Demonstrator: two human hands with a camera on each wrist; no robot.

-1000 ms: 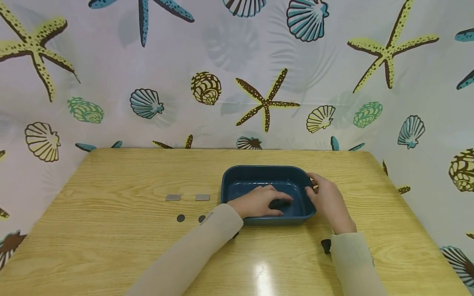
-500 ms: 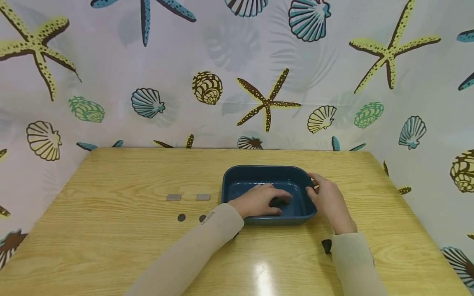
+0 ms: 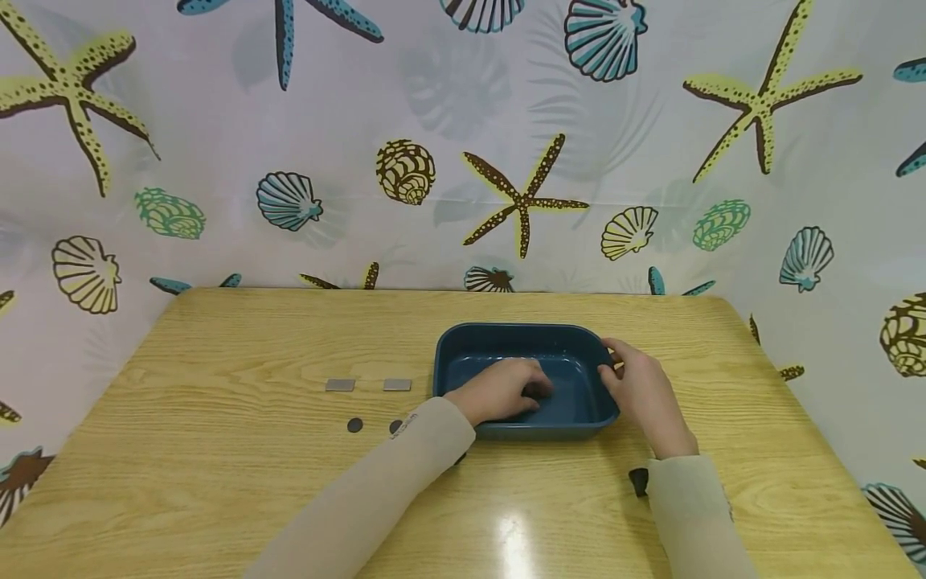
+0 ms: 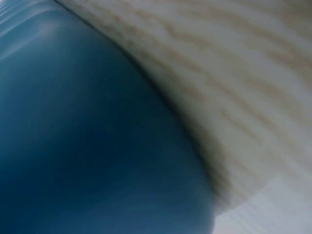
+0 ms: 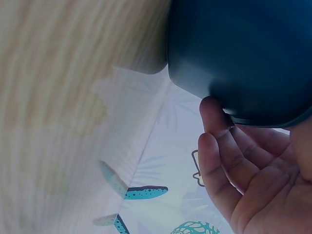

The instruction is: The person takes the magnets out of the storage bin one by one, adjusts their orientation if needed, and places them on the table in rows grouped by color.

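Note:
A deep blue rectangular tray point(image 3: 521, 330) with rounded corners sits on the table. My left hand point(image 3: 502, 390) reaches over its near left side, with bent fingers low inside it. A dark patch shows under those fingers; whether it is a held object or shadow is unclear. At the tray's right end, my right hand point(image 3: 640, 390) grips the rim, and its fingers point(image 5: 214, 114) lie against the outer wall in the right wrist view. Only the blurred blue tray wall point(image 4: 97, 122) and wood grain fill the left wrist view; the left hand is out of it.
Left of the tray lie two small grey rectangles point(image 3: 340, 385) and two dark discs point(image 3: 354, 425), one partly behind the left sleeve. A small black piece point(image 3: 639, 481) is beside the right sleeve; another point(image 3: 460, 458) peeks out near the left cuff. A patterned cloth point(image 3: 325, 121) hangs behind the table.
The left fingers have drawn in toward the palm and slightly left inside the tray, and less of the dark patch shows. The right hand and tray have stayed put.

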